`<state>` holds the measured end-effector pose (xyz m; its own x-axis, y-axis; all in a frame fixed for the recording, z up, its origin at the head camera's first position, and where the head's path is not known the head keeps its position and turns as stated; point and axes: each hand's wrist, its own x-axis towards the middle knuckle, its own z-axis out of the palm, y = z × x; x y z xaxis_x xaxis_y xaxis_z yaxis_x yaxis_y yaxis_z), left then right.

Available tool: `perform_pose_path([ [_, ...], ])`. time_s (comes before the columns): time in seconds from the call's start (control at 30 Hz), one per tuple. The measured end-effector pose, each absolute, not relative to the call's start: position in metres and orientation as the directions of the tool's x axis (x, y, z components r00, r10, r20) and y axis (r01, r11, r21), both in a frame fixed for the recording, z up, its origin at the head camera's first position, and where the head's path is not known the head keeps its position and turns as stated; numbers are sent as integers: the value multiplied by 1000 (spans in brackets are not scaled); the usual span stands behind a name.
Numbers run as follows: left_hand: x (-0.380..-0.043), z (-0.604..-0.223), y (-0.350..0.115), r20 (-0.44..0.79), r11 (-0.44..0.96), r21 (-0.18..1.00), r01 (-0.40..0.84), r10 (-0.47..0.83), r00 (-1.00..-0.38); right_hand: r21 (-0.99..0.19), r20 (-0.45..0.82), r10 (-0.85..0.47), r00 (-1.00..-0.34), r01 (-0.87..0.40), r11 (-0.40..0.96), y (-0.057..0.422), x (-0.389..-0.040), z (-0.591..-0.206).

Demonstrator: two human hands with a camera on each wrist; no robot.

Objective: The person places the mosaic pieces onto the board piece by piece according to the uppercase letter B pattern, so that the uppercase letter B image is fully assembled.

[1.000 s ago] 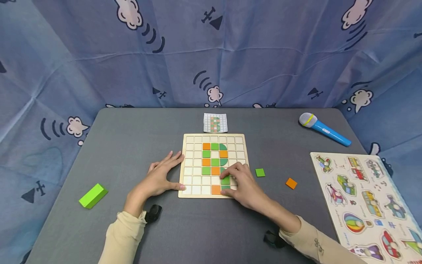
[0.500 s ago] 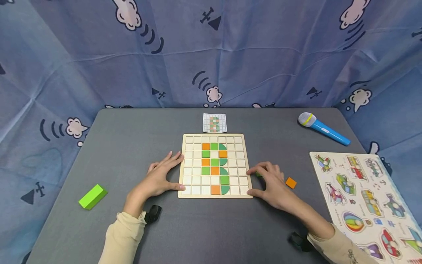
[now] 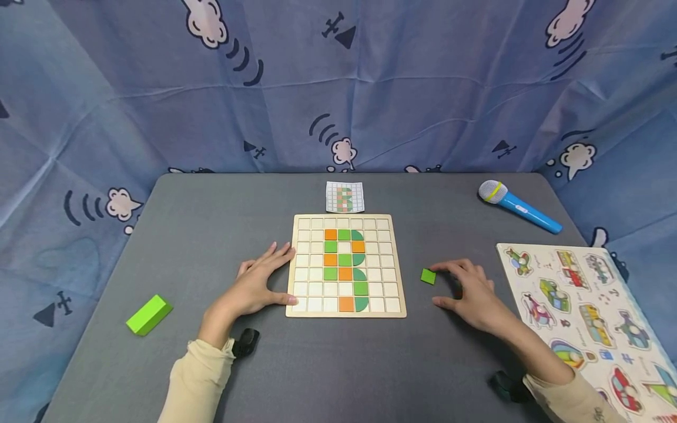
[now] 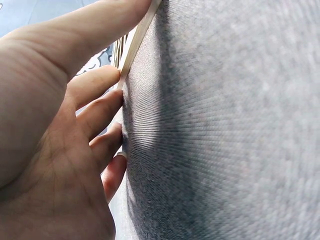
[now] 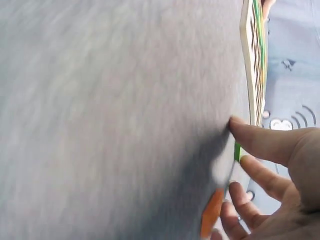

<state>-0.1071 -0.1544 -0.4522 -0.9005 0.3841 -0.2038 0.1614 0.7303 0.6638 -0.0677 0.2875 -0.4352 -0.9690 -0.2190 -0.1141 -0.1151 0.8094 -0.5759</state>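
Note:
A square wooden grid board [image 3: 383, 252] lies mid-table, with orange and green square tiles and dark green rounded tiles set in its middle columns. My left hand [image 3: 254, 288] rests at the board's left side, fingers stretched out and thumb on the near-left corner; the left wrist view shows fingertips along the board edge [image 4: 135, 47]. Right of the board lies a loose green tile [image 3: 428, 276], turned slightly. My right hand [image 3: 473, 299] is beside it, index fingertip right at its corner, thumb spread apart. An orange tile [image 5: 212, 212] shows by the other fingers in the right wrist view; the hand hides it from above.
A small printed pattern card [image 3: 345, 197] lies just beyond the board. At the back right is a blue toy microphone [image 3: 523, 208]; a picture puzzle board [image 3: 529, 270] covers the right side. A green block [image 3: 150, 315] lies at left.
My right hand has left the board's lower tiles and moved right to the loose green tile. That tile has shifted slightly right and turned. The left hand stays still.

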Motion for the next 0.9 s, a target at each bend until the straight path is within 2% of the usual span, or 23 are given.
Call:
perform_pose_path([
  [0.33, -108, -454, -155, -201, 736, 658, 162, 378, -904, -545, -174, -204, -963, -79, 835, 311, -66, -429],
  [0.6, -107, -453, -155, -205, 728, 667, 158, 383, -901, -523, -162, -181, -970, -71, 849, 289, -71, -432],
  [0.9, -107, -455, -155, -201, 732, 662, 162, 381, -902, -540, -76, -184, -980, -115, 834, 259, -78, -436],
])
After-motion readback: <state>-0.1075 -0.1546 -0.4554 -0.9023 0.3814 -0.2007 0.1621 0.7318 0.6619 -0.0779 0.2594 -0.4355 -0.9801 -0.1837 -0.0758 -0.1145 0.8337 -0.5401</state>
